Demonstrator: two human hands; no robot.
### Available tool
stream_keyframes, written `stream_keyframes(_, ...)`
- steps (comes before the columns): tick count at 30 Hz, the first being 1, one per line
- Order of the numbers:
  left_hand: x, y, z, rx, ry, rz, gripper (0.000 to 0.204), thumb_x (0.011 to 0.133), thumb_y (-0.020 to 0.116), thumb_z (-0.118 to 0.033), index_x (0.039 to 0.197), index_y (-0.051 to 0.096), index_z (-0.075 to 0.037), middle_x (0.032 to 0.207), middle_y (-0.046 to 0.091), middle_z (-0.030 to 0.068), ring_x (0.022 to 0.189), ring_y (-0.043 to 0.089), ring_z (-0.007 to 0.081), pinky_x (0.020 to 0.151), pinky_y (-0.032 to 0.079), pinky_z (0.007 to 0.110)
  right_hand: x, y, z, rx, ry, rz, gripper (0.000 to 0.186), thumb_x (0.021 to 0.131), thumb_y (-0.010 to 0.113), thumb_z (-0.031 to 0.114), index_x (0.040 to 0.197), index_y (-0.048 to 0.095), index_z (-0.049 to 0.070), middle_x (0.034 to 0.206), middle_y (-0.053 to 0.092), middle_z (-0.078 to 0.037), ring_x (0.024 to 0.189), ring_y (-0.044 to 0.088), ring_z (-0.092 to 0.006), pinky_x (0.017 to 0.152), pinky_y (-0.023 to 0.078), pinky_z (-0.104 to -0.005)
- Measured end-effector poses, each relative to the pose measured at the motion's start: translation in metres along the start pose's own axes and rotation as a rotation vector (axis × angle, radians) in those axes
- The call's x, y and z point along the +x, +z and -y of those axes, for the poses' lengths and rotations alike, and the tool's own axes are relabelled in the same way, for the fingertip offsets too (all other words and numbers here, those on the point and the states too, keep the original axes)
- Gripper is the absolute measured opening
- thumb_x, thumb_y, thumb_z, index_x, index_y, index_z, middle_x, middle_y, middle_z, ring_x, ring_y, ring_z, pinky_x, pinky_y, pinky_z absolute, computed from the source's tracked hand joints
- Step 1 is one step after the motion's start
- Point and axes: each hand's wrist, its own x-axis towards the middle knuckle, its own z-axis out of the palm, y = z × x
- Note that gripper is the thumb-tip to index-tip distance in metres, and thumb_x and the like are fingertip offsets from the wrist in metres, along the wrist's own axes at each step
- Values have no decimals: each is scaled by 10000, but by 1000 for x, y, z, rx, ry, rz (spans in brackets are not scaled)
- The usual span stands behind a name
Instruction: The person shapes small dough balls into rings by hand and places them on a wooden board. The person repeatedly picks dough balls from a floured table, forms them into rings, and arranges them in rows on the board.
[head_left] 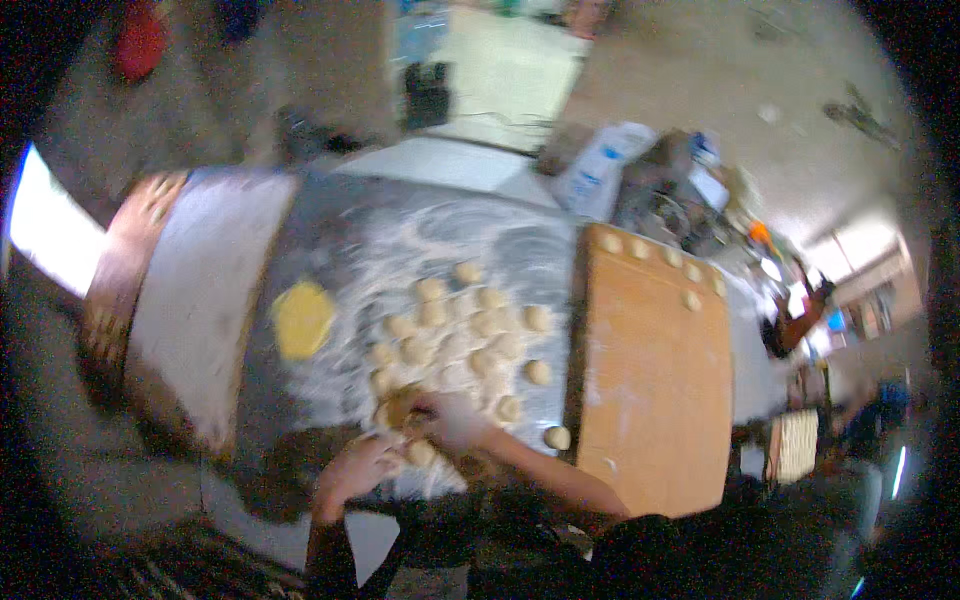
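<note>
My left hand is at the near edge of the floured dark work surface, fingers curled beside a dough piece; what they hold, if anything, is unclear. My right hand reaches in next to it, its curled fingers at a brownish lump that I cannot clearly make out. The two hands are close together. Beyond them several small round dough pieces lie in scattered flour. A flat yellow dough round lies apart on the left. A wooden board on the right carries several small dough balls toward its far end.
A pale slab with wooden edging lines the surface's left. Behind the board are a white bag, metal bowls and a partly seen person's arm at the far right. A grooved pale block sits at lower right.
</note>
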Motion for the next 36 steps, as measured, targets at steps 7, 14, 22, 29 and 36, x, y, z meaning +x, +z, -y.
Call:
stream_keyframes(7, -2, -37, -108, 687, -326, 201, 476, 959, 606, -308, 1389, 446, -181, 1479, 359, 147, 1352, 340, 405, 1097, 310, 507, -56, -43, -5, -368, -234, -228, 283, 965, 558, 272, 1136, 683, 86, 1053, 705, -167, 987, 673, -370, 778, 550, -486)
stream_keyframes(14, 153, 4, -208, 458, 103, -115, 336, 977, 601, -373, 1073, 615, -51, 1012, 690, 180, 939, 674, 399, 804, 529, 490, -160, -365, -88, -622, 66, -1328, 245, 969, 555, 273, 1101, 651, 91, 1100, 660, -158, 1075, 609, -346, 896, 479, -421)
stream_keyframes(22, 456, 81, -301, 638, 317, -474, 416, 981, 581, -313, 1264, 565, -9, 1194, 569, 262, 1156, 560, 424, 971, 476, 495, -118, -485, -151, -1237, 218, -1352, 314, 936, 626, 289, 1153, 563, 72, 1081, 638, -149, 1096, 591, -336, 956, 459, -399)
stream_keyframes(29, 466, 78, -312, 752, 430, -326, 395, 916, 683, -249, 1206, 560, -11, 1101, 610, 220, 1118, 586, 384, 955, 484, 499, -191, -520, -124, 55, -156, -1139, 440, 837, 758, 323, 1104, 604, 8, 944, 681, -184, 850, 668, -393, 797, 534, -474)
stream_keyframes(36, 486, 86, -332, 60, 318, -348, 462, 880, 702, -358, 1261, 597, -118, 1084, 694, 195, 1014, 673, 373, 912, 516, 466, -100, -618, -176, -1025, 86, -1282, 407, 890, 648, 362, 1031, 677, -18, 977, 699, -268, 906, 683, -430, 765, 539, -535)
